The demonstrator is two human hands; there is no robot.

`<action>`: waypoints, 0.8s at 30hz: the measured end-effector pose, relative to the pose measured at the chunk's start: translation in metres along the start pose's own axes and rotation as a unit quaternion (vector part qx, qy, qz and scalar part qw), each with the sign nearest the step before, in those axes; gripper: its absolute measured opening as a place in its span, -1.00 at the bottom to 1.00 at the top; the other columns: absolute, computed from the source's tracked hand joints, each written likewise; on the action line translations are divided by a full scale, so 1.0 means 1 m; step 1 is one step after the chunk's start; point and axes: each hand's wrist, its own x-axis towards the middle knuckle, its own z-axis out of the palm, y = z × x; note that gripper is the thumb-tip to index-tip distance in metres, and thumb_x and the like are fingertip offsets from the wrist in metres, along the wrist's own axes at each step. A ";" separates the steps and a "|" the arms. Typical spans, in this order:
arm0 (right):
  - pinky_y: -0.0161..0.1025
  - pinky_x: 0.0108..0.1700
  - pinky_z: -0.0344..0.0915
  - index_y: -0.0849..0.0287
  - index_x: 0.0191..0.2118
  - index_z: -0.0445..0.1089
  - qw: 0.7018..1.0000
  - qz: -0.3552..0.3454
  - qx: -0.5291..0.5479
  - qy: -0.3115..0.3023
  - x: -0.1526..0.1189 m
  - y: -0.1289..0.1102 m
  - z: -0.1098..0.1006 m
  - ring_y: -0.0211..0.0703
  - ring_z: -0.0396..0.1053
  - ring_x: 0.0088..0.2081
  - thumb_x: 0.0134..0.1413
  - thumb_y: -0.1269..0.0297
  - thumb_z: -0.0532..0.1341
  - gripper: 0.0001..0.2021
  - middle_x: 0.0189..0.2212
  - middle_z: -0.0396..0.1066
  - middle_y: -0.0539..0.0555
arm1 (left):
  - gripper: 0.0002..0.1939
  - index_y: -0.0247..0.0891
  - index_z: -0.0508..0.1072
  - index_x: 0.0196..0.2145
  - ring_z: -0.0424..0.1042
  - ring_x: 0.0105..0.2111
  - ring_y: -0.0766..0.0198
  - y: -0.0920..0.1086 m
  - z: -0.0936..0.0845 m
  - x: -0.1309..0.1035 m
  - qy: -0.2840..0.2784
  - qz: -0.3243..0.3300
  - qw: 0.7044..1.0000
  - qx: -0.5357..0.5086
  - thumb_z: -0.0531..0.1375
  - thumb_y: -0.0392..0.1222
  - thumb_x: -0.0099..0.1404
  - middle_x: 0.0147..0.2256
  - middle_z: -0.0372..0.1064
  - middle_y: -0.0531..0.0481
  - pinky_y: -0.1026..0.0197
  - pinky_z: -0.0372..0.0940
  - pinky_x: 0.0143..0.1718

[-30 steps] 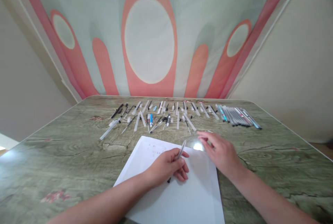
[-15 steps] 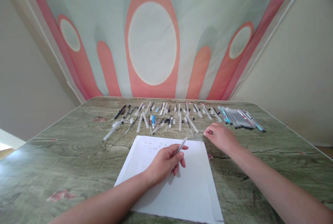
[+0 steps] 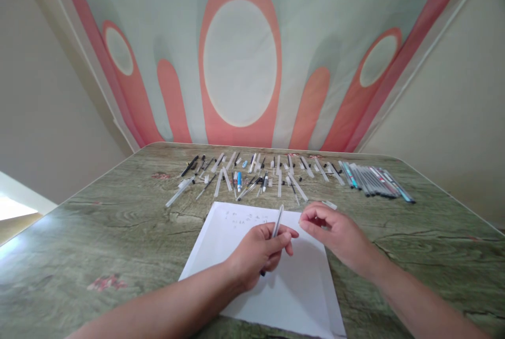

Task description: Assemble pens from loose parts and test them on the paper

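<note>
My left hand [image 3: 263,249] is closed around a clear-barrelled pen [image 3: 278,222] above the sheet of white paper [image 3: 303,276]. The pen's upper end points up and away, and its dark end shows below the palm. My right hand [image 3: 335,234] is over the paper's upper right corner, just right of the left hand. Its fingers are curled, with thumb and fingertips close together and nothing visible between them. Behind its knuckles a small clear piece, like a pen cap [image 3: 329,205], lies on the table. Small handwritten marks [image 3: 252,218] show near the paper's top edge.
Disassembled pens [image 3: 279,184], with clear barrels, refills and caps, lie in two loose rows beyond the paper. At the right, several pens [image 3: 374,180] lie side by side. The wood-patterned table [image 3: 118,239] reaches back to a pink and grey backdrop [image 3: 240,136].
My right hand has moved left and nearer, toward the left hand, leaving the small clear piece visible on the table. The pen in my left hand is tilted more upright. The view has shifted slightly.
</note>
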 end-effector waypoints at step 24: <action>-0.27 -0.26 0.22 0.12 -0.30 0.40 0.985 -0.124 -0.009 0.117 -0.028 -0.012 0.030 -0.20 0.30 -0.29 0.13 0.39 0.18 -0.93 -0.35 0.36 0.04 | -0.73 -0.38 0.34 -0.44 -0.08 -0.74 0.59 -0.008 -0.001 0.001 0.009 0.023 0.998 -0.053 0.26 -0.10 0.16 -0.51 0.30 0.04 0.33 -0.32 -0.68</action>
